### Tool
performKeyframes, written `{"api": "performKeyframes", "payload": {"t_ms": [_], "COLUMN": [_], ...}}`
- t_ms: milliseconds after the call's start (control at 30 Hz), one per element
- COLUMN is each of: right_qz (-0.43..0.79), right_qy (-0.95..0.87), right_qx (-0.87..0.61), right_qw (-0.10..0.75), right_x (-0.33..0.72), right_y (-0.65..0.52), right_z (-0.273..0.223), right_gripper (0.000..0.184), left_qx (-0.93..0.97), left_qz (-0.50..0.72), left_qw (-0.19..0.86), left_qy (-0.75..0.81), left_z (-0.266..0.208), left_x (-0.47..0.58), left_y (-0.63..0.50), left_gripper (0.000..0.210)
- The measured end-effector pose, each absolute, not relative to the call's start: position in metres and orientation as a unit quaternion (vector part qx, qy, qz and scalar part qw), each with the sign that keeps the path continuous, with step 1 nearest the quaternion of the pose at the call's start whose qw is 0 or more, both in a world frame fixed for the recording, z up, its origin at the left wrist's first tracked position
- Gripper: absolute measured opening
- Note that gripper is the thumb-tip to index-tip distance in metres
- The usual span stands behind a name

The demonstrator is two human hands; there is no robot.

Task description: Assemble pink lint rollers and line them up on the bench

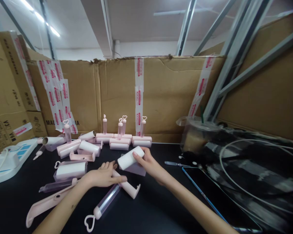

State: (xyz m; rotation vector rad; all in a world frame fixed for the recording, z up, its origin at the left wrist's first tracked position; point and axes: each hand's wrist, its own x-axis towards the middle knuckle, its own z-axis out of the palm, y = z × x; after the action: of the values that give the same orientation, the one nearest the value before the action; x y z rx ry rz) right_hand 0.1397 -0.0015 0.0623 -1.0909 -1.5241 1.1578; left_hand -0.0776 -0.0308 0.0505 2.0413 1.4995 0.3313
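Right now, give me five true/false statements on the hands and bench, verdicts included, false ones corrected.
1. The right hand holds a white roll. True.
2. The left hand is out of view. False: it is in view, its thumb across a pink piece.
3. Several heart-topped tubes stand upright in front of the cardboard wall. True.
4. The blue-edged device lies to the left of both hands. False: it lies to their right.
5. The power strip is at the left side of the view. True.

Black tabletop under rollers, phone
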Motion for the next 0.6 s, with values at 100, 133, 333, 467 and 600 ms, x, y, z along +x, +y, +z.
{"api": "performKeyframes", "payload": {"t_ms": [100, 133, 333, 467, 600], "right_qz": [0.365, 0.358, 0.52, 0.509, 0.507], "right_qy": [-0.647, -0.652, -0.601, -0.575, -0.568], "right_qx": [-0.434, -0.424, -0.349, -0.371, -0.364], "right_qw": [0.51, 0.517, 0.496, 0.522, 0.537], "right_x": [0.145, 0.146, 0.149, 0.15, 0.148], "right_y": [0.011, 0.011, -0.008, -0.008, -0.006], "right_z": [0.06, 0.064, 0.091, 0.091, 0.081], "right_gripper": [0.05, 0.049, 0.038, 0.041, 0.046], "left_qx": [0.764, 0.752, 0.664, 0.601, 0.57], "left_qz": [0.122, 0.133, 0.338, 0.481, 0.53], "left_qw": [0.274, 0.301, 0.468, 0.486, 0.51], "left_qy": [0.571, 0.571, 0.476, 0.414, 0.367], "left_z": [0.048, 0.047, 0.048, 0.051, 0.055], "left_x": [-0.072, -0.072, -0.065, -0.049, -0.038], "left_y": [-0.027, -0.026, -0.024, -0.028, -0.035], "left_gripper": [0.083, 0.081, 0.07, 0.071, 0.069]}}
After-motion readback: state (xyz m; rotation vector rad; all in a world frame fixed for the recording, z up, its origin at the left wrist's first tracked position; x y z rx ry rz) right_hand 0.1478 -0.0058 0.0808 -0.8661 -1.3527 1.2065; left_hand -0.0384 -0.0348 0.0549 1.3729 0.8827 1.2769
